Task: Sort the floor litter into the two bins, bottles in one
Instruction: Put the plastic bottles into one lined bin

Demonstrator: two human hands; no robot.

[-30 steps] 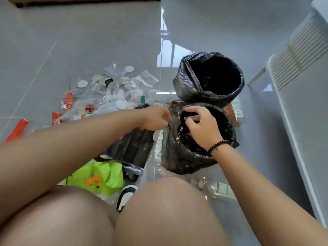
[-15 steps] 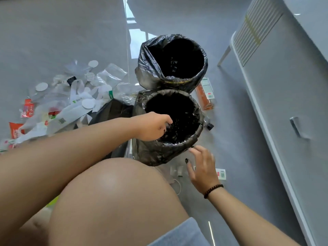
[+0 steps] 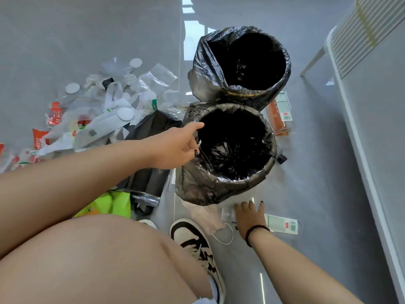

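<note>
Two bins lined with black bags stand one behind the other: the far bin [image 3: 210, 84] and the near bin [image 3: 197, 189]. My left hand [image 3: 175, 145] is at the near bin's left rim, index finger stretched over the opening and the other fingers curled on the liner's edge. My right hand [image 3: 249, 216] lies low on the floor in front of the near bin, fingers spread over a clear plastic bottle [image 3: 280, 223] with a white label. An orange bottle [image 3: 278, 121] lies on the floor right of the bins.
A heap of bags, wrappers and white lids [image 3: 105, 113] covers the floor at left, with dark packaging [image 3: 149, 178] and a green bag [image 3: 109, 205] nearer me. A face mask [image 3: 210, 218] and my shoe [image 3: 197, 242] are by the near bin. A white cabinet [image 3: 372, 150] runs along the right.
My right hand left the near bin's rim and dropped to the floor, reaching the clear bottle. My left hand stayed at the rim and stretched its index finger. The view shifted right.
</note>
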